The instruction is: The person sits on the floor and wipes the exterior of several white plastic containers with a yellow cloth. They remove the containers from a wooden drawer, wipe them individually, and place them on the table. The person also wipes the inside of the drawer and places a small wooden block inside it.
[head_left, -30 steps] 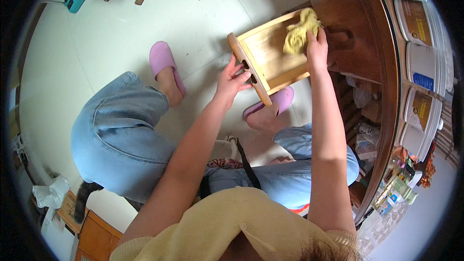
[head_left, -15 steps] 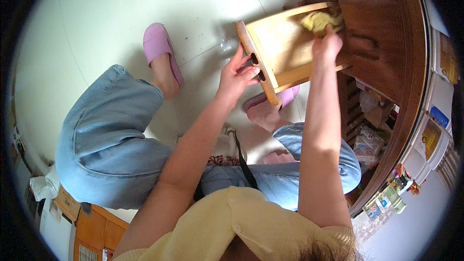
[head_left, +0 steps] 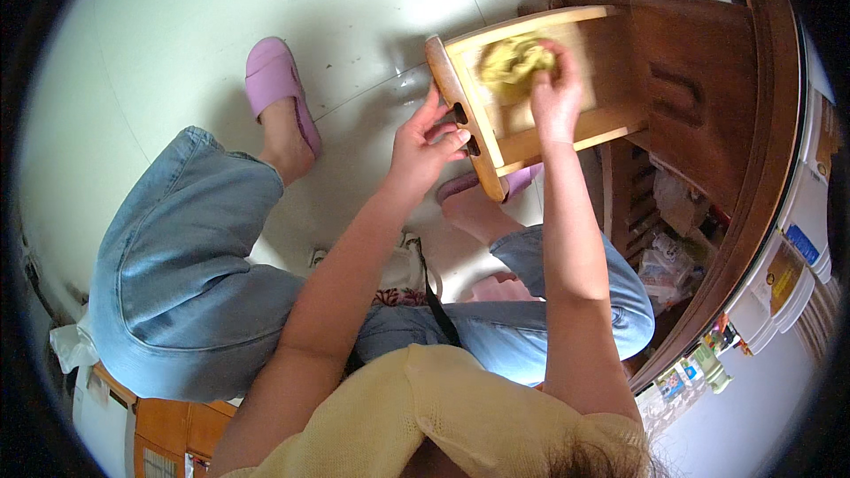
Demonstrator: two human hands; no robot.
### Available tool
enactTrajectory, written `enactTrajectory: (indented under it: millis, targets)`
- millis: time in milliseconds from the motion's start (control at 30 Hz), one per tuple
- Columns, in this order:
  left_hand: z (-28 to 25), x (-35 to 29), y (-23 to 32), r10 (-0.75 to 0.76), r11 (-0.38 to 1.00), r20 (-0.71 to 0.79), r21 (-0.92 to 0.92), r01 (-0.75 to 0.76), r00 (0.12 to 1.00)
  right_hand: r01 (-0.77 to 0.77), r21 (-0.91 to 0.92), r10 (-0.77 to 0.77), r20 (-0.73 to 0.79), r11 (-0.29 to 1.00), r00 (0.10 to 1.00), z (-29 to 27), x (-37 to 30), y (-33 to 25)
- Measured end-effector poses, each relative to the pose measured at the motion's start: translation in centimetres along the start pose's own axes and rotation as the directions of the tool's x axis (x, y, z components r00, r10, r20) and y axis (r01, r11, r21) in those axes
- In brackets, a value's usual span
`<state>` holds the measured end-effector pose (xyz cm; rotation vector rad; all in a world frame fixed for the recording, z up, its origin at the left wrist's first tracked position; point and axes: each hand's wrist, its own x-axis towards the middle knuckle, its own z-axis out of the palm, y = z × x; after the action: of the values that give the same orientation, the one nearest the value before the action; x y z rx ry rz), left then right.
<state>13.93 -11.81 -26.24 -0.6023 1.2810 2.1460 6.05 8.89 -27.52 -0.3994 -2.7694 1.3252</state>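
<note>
A wooden drawer [head_left: 498,164] with a pale inside stands pulled out of a dark brown cabinet [head_left: 699,62]. At its front panel [head_left: 447,80], my left hand [head_left: 423,142] grips the edge by the dark handle cut-outs, fingers and thumb closed on it. Inside the drawer, my right hand [head_left: 558,97] holds a crumpled yellow cloth [head_left: 513,64] against the bottom, near the front end. The cloth and the fingertips are slightly blurred. Apart from the cloth, I see nothing lying in the drawer.
Below the cabinet's panel, an open shelf holds plastic bags [head_left: 664,265]. White tubs [head_left: 779,279] and small items stand along the cabinet top at right. My feet in pink slippers [head_left: 270,80] rest on the pale tiled floor [head_left: 372,0], one partly under the drawer.
My right hand has drawn the yellow cloth from the drawer's back end toward its front panel. My left hand keeps its hold on the front. The view has shifted slightly.
</note>
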Motion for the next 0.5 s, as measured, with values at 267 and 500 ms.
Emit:
enactTrajectory:
  millis: [267, 500]
  targets:
    - [0.3, -0.1, 0.0, 0.007, 1.000, -0.019, -0.028, -0.007, 1.000, 0.223, -0.931, -0.363, 0.108, 0.290, 0.925, -3.0, 5.4, 2.9]
    - [0.3, 0.0, -0.1, 0.020, 1.000, -0.036, 0.003, -0.020, 0.999, 0.283, -0.863, -0.397, 0.106, 0.419, 0.912, -2.5, 3.6, 2.7]
